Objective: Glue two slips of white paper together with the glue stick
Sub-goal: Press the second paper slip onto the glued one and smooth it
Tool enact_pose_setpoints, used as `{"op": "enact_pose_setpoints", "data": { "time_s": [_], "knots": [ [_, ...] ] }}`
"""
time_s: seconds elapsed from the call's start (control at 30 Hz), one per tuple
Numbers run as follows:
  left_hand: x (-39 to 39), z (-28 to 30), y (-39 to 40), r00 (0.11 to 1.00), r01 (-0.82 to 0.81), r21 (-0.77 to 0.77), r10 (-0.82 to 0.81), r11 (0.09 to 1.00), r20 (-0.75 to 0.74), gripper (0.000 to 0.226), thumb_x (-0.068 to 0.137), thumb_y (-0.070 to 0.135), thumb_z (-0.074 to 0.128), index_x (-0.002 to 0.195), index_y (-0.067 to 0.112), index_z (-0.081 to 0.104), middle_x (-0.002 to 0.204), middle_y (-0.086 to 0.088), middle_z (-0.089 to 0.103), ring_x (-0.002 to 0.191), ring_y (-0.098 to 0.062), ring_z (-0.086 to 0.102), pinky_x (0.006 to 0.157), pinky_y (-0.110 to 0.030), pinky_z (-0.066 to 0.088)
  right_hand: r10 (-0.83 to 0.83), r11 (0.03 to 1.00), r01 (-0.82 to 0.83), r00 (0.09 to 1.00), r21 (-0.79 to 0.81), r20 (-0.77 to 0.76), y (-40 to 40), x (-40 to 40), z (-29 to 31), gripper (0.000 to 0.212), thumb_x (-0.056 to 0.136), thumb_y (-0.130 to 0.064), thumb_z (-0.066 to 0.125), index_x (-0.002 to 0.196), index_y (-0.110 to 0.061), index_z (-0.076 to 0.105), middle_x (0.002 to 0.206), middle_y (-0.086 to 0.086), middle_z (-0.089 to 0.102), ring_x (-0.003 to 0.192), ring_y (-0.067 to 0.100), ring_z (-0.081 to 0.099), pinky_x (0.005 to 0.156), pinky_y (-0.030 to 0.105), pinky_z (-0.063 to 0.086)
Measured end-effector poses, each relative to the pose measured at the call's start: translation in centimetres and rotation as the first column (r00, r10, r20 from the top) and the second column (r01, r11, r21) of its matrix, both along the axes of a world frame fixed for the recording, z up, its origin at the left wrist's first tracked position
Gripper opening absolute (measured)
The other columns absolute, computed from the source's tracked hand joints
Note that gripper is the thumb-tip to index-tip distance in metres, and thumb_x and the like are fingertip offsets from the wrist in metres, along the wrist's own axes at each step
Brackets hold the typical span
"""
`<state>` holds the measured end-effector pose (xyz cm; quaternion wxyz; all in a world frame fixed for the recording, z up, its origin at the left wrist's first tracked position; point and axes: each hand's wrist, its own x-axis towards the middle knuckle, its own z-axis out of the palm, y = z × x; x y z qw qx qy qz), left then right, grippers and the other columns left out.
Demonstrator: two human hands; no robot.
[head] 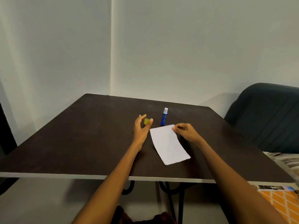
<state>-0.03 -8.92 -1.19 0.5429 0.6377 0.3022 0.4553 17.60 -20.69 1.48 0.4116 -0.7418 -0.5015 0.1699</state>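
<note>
A slip of white paper (pixel 169 144) lies flat on the dark table (pixel 80 139); a second edge shows under its near corner, so two slips seem stacked. My right hand (pixel 186 131) pinches its far right corner. A blue glue stick (pixel 164 117) stands upright just beyond the paper, uncapped, its white tip showing. Its yellow cap (pixel 146 121) sits on the table to the left. My left hand (pixel 141 128) hovers around the cap with fingers spread, thumb and forefinger on either side; I cannot tell whether they touch it.
A dark cushioned chair (pixel 267 117) stands at the table's right side. An orange patterned cloth (pixel 281 202) and striped fabric (pixel 284 160) lie low on the right. Pale walls meet in a corner behind the table. Black curved table legs (pixel 171 191) show under the near edge.
</note>
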Motion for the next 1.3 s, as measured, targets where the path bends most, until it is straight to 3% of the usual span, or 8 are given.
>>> {"op": "enact_pose_setpoints", "data": {
  "time_s": [0.2, 0.33, 0.47, 0.67, 0.93, 1.13, 1.23, 1.3],
  "knots": [
    [0.2, -0.5, 0.1, 0.995, 0.041, 0.121, -0.03, 0.992, -0.091, 0.02, 0.082, 0.025, 0.068, 0.096, 0.011, 0.072, 0.143, -0.004, 0.044, 0.128, -0.014, 0.044, 0.093, -0.024, 0.034, 0.257, 0.965, -0.206, 0.862, -0.162, 0.437, 3.2, -2.4, 1.9, 0.019, 0.09, -0.024, 0.059, 0.094, -0.008, 0.07, 0.102, 0.011, 0.061, 0.096, 0.022, 0.053, 0.083, 0.036, 0.045],
    [0.0, -0.9, 0.4, 0.991, 0.039, 0.145, -0.02, 0.989, -0.13, 0.017, 0.082, 0.019, 0.068, 0.093, 0.007, 0.074, 0.14, -0.008, 0.049, 0.13, -0.021, 0.044, 0.096, -0.026, 0.036, 0.279, 0.96, -0.227, 0.802, -0.162, 0.529, 4.5, -3.9, 1.9, 0.021, 0.088, -0.027, 0.061, 0.085, -0.008, 0.07, 0.096, 0.01, 0.066, 0.091, 0.025, 0.058, 0.08, 0.049, 0.049],
    [0.1, -0.9, 0.6, 0.991, 0.012, 0.126, 0.006, 0.992, -0.135, 0.015, 0.083, 0.016, 0.067, 0.091, 0.005, 0.073, 0.138, -0.009, 0.051, 0.126, -0.022, 0.048, 0.093, -0.026, 0.039, 0.28, 0.96, -0.25, 0.845, -0.128, 0.454, 4.1, -3.4, 2.0, 0.019, 0.084, -0.018, 0.067, 0.079, 0.0, 0.071, 0.092, 0.009, 0.07, 0.086, 0.018, 0.062, 0.079, 0.046, 0.052],
    [-0.1, -0.6, 0.5, 0.999, -0.043, 0.011, 0.043, 0.999, -0.023, 0.012, 0.084, 0.012, 0.066, 0.087, 0.003, 0.072, 0.133, -0.008, 0.056, 0.103, -0.007, 0.051, 0.084, -0.021, 0.039, 0.241, 0.95, -0.167, 0.93, -0.265, 0.277, 1.1, -0.3, 2.1, 0.014, 0.082, -0.022, 0.07, 0.089, -0.01, 0.075, 0.096, -0.001, 0.066, 0.089, 0.008, 0.059, 0.072, 0.01, 0.045],
    [0.0, -0.3, 0.3, 0.988, -0.126, -0.15, 0.138, 0.981, 0.068, 0.025, 0.084, 0.022, 0.066, 0.102, 0.005, 0.07, 0.133, -0.011, 0.055, 0.115, -0.022, 0.056, 0.084, -0.03, 0.047, 0.046, 0.988, -0.06, 0.994, -0.143, -0.098, -3.0, 1.2, 0.5, 0.017, 0.084, -0.029, 0.067, 0.091, -0.014, 0.072, 0.097, -0.002, 0.069, 0.088, 0.009, 0.064, 0.075, 0.016, 0.049],
    [-0.5, 0.6, 0.2, 0.992, -0.122, -0.166, 0.113, 0.978, -0.062, 0.042, 0.085, 0.031, 0.064, 0.123, 0.013, 0.056, 0.144, -0.009, 0.042, 0.127, -0.026, 0.045, 0.103, -0.04, 0.041, -0.057, 0.998, 0.059, 0.983, 0.005, -0.172, -2.6, -0.2, -1.3, 0.024, 0.091, -0.03, 0.057, 0.08, -0.01, 0.063, 0.088, 0.005, 0.067, 0.076, 0.013, 0.058, 0.066, 0.019, 0.044],
    [-0.9, 2.6, 0.8, 0.959, -0.118, 0.217, 0.168, 0.969, -0.227, 0.047, 0.085, 0.035, 0.064, 0.127, 0.016, 0.055, 0.152, -0.005, 0.027, 0.14, -0.024, 0.026, 0.11, -0.041, 0.026, -0.05, 0.998, 0.052, 0.998, 0.044, -0.032, -2.0, -0.3, -0.5, 0.024, 0.094, -0.026, 0.053, 0.078, -0.009, 0.058, 0.089, 0.003, 0.06, 0.079, 0.012, 0.055, 0.068, 0.02, 0.044],
    [-0.6, 4.5, 0.7, 0.912, 0.003, 0.544, 0.221, 0.839, -0.346, 0.036, 0.085, 0.036, 0.063, 0.117, 0.019, 0.064, 0.152, -0.003, 0.03, 0.143, -0.022, 0.019, 0.116, -0.043, 0.012, -0.034, 0.999, 0.029, 0.991, 0.037, 0.133, -1.2, -0.5, 0.3, 0.025, 0.094, -0.026, 0.053, 0.078, -0.008, 0.06, 0.096, 0.01, 0.06, 0.088, 0.02, 0.057, 0.078, 0.033, 0.048]
  ]
}}
